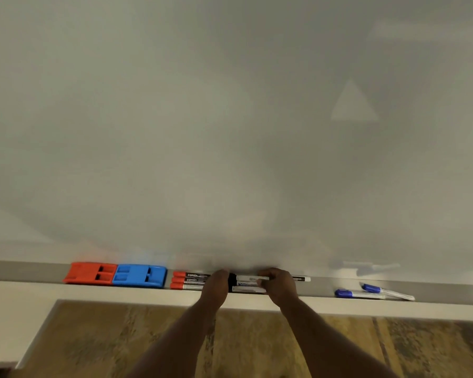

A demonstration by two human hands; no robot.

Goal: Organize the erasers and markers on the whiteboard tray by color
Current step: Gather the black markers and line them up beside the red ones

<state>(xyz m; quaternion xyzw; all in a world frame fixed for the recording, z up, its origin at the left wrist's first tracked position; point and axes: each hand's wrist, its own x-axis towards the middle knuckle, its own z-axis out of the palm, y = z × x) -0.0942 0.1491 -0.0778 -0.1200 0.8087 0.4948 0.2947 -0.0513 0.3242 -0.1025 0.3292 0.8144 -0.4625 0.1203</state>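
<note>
On the whiteboard tray (25, 271) a red eraser (90, 273) lies at the left, touching a blue eraser (139, 276) on its right. Three red-capped markers (187, 280) lie stacked side by side further right. My left hand (216, 285) rests over their right ends and the black caps of the black markers (247, 283). My right hand (277, 285) pinches the barrel of one black marker in that group. Two blue-capped markers (366, 291) lie apart at the right of the tray.
The whiteboard (230, 118) fills the view above the tray, with a faint triangle reflection at the right. Below the tray edge is a patterned brown floor (107, 339).
</note>
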